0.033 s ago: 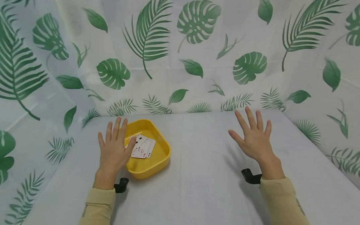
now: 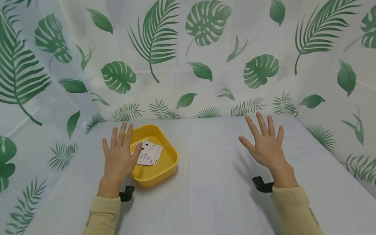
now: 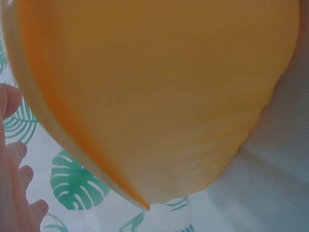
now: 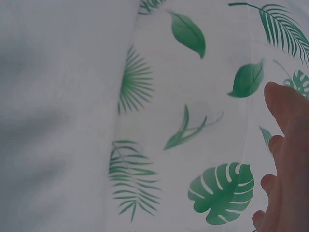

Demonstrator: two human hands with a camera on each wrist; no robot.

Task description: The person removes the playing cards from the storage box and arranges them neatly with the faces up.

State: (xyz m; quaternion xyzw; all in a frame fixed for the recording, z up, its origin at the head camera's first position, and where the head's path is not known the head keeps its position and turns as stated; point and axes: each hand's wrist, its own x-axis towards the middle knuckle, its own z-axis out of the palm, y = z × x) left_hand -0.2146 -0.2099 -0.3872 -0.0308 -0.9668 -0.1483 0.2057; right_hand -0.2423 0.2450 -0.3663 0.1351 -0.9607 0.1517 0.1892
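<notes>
- Left hand [image 2: 118, 160]: fingers straight and spread, nothing in them, thumb across the box's near-left rim in the head view (whether it touches, I cannot tell); a careless drop there could knock the rim and tip the box.
- Black mount [image 2: 127, 193] on that wrist: juts towards the box, so a sideways swing might bump it.
- Box [image 2: 157, 168]: stands on the table, just beside the left hand; being open and shallow, it could spill if jolted.
- Cards [image 2: 148, 152]: overlapping face up inside the box, partly behind the thumb; thin and flat, they would probably slide or bend under a hurried pinch.
- Table [image 2: 203, 188]: the widest bare room lies between the box and the right hand; the back edge meets the leafy cloth [image 2: 221, 70], near the box.
- Right hand [image 2: 266, 149]: spread, holding nothing, well apart from the box; the cloth wall bounds reaching further right.
</notes>
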